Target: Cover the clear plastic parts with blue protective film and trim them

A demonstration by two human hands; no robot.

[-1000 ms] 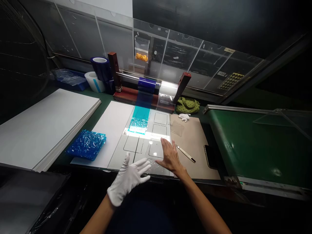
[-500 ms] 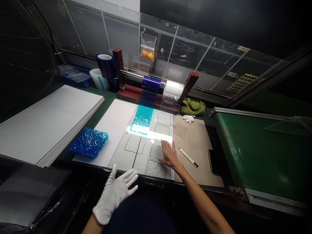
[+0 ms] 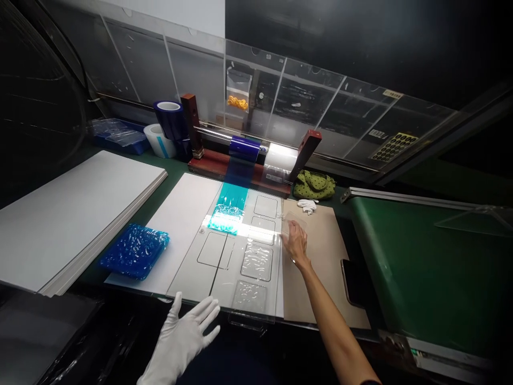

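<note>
My left hand (image 3: 182,339), in a white glove, is held palm up with the fingers spread, in front of the table's near edge. It holds nothing. My bare right hand (image 3: 295,241) reaches over the brown board, fingers bent downward and thumb apart, at a small clear plastic square (image 3: 297,218). I cannot tell whether the fingertips touch it. To its left lies a clear sheet (image 3: 190,278) with rounded rectangles outlined on it. Two crinkled clear film pieces (image 3: 256,261) lie on this sheet. Blue film (image 3: 234,195) runs onto it from a roll. The white-handled knife is largely hidden beneath my right wrist.
A wooden stand (image 3: 206,160) carries the blue roll (image 3: 245,148) and a clear roll (image 3: 280,160). A blue film stack (image 3: 136,251) and thick white sheets (image 3: 80,219) are at left. A phone (image 3: 355,283), green pouch (image 3: 315,185) and crumpled white glove (image 3: 307,206) lie at right.
My right hand has moved right and away from me, off the outlined rectangle to the clear square, uncovering a film piece. The knife has become mostly covered. My left hand remains spread.
</note>
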